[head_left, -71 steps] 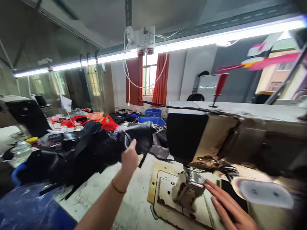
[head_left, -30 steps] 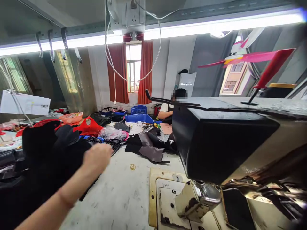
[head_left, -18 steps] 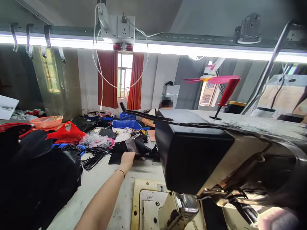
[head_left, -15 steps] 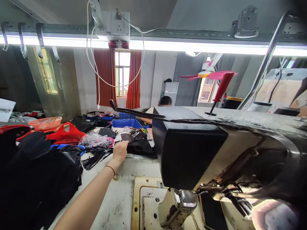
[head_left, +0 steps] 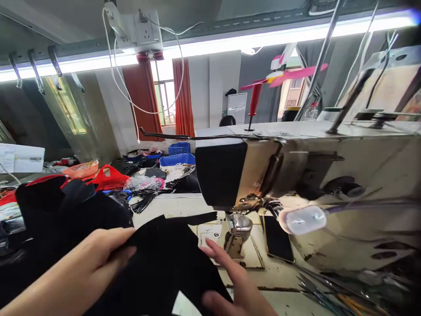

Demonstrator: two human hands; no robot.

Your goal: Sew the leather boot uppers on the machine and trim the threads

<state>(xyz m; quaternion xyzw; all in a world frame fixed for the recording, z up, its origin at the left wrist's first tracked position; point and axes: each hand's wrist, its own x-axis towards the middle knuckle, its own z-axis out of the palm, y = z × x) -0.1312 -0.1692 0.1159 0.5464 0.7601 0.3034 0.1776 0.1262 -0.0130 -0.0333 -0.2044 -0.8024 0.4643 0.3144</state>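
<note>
My left hand (head_left: pixel 101 254) pinches the upper left edge of a black fabric piece (head_left: pixel 164 259), thumb and fingers closed on it. At the fabric's right edge is my right hand (head_left: pixel 230 281), its fingers apart and partly over the cloth. A strip at the top of the fabric reaches toward the sewing machine (head_left: pixel 220 175). A small white patch (head_left: pixel 186 305) shows at the fabric's lower part.
Black material (head_left: pixel 79 215) is heaped at the left. A phone (head_left: pixel 279 239) lies right of the machine's metal post, below a lit lamp (head_left: pixel 304 220). Scissors and tools (head_left: pixel 329 292) lie at the lower right. A red screwdriver (head_left: pixel 255 100) stands on the machine.
My left hand has come back from the far side of the table and now holds black fabric close by. My right hand has come into view. The view has shifted right.
</note>
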